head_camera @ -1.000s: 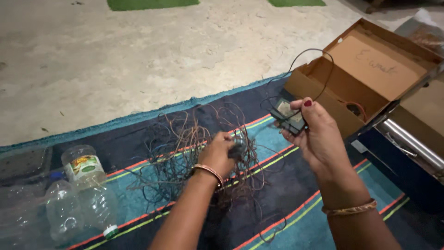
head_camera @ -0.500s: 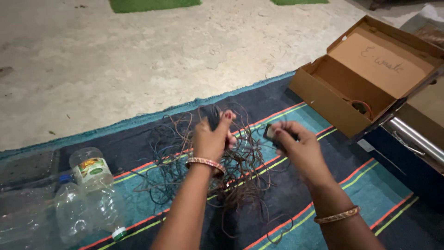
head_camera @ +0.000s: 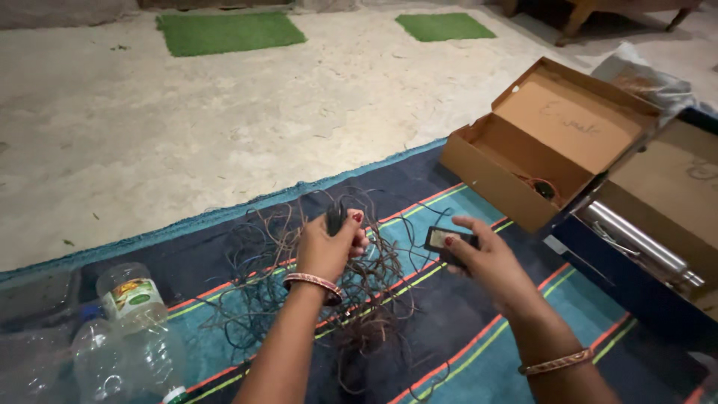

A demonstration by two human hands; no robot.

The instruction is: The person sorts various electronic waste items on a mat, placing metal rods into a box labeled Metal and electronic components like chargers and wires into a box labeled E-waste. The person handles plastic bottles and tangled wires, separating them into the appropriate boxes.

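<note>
Left hand point(head_camera: 329, 247) was curled into a fist, thumb up; right hand point(head_camera: 479, 258) pinched shut, both forearms stretched forward.
</note>
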